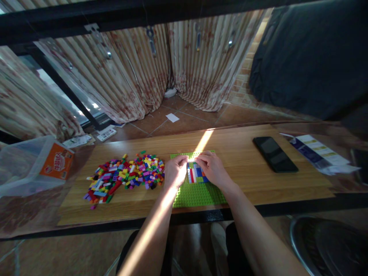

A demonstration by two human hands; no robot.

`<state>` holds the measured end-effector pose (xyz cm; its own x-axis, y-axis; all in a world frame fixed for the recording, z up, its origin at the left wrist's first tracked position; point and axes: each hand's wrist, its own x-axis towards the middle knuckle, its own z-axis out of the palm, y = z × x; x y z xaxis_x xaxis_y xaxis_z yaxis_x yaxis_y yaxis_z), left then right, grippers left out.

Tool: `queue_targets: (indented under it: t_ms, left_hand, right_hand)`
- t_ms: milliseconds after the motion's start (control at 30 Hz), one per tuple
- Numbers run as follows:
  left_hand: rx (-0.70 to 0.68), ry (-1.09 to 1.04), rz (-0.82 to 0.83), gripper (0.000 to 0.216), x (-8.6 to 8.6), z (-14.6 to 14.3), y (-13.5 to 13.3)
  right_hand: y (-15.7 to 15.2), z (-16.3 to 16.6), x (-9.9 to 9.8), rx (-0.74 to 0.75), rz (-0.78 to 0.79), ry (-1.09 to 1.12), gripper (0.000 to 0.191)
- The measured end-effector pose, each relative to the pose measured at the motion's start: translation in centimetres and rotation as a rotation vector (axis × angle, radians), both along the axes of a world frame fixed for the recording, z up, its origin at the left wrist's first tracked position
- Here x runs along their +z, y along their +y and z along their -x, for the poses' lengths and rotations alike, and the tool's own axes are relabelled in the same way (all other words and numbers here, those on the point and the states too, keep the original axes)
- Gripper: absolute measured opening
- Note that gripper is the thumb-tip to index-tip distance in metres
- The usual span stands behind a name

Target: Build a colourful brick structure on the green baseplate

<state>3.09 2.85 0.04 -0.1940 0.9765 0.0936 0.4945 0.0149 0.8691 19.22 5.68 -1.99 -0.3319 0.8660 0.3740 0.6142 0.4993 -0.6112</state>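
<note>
A green studded baseplate (198,196) lies on the wooden board, with white, red, blue and other toy bricks (192,175) set on it in a block. My left hand (176,170) is closed in a pinch over the plate's far left part, at the block's left corner. From the right, my right hand (213,168) reaches over the same block, thumb and fingers also pinched together. Bright sunlight falls between the fingertips, and whatever they hold is too small and washed out to name. The right hand hides part of the block.
A spread of loose coloured bricks (126,174) covers the left of the wooden board (238,153). A black phone (275,154) lies to the right, and papers (323,153) sit beyond it. At the far left stands a clear plastic bin (24,165) with an orange label.
</note>
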Motion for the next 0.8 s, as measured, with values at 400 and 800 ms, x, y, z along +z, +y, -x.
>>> queue_targets:
  t_ms: [400, 800]
  left_hand:
    - [0.017, 0.041, -0.014, 0.019, -0.5, -0.3, -0.4]
    - [0.054, 0.025, -0.044, 0.031, 0.2, 0.6, -0.9]
  right_hand:
    - [0.1, 0.0, -0.4, -0.007, -0.02, 0.02, 0.023]
    - [-0.3, -0.9, 0.9, -0.188, 0.1, 0.166, 0.041]
